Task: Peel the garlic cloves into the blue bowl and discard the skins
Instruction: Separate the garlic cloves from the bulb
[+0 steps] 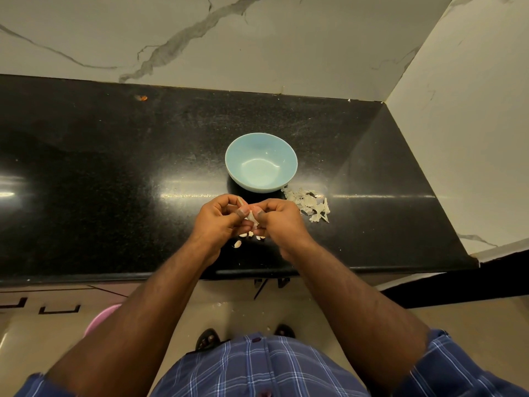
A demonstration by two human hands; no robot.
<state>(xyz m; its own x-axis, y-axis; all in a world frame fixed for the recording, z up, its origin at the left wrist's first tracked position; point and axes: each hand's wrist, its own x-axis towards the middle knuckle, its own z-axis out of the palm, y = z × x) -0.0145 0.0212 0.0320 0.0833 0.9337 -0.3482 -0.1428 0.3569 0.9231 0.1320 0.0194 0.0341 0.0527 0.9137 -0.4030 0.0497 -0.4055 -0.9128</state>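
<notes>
While you stand at the black countertop (114, 173), both of your hands meet just above its near edge, thumbs pointing toward each other. Your left hand (220, 219) and your right hand (279, 220) each curl their fingers round the same garlic clove (252, 217), which sits pinched between the two thumbs and the fingertips; only a pale sliver of it and its papery skin shows in the gap between them. So the clove lies right at the meeting point of both grips, held up off the counter, not resting on it.

Directly beneath your hands a few more loose cloves (243, 237) lie on the countertop, partly hidden by your fingers, so you cannot tell their exact count. The blue bowl (261, 166) stands upright just beyond your hands, near but not touching them, and no cloves are visible in it. A heap of peeled skins (310, 204) lies on the counter just beside the bowl's near right side, close to your right hand.

Farther off, a small orange scrap (142, 98) sits near the marbled wall (257, 38). Below the counter edge a pink tub (100, 319) shows on the floor by your left arm
</notes>
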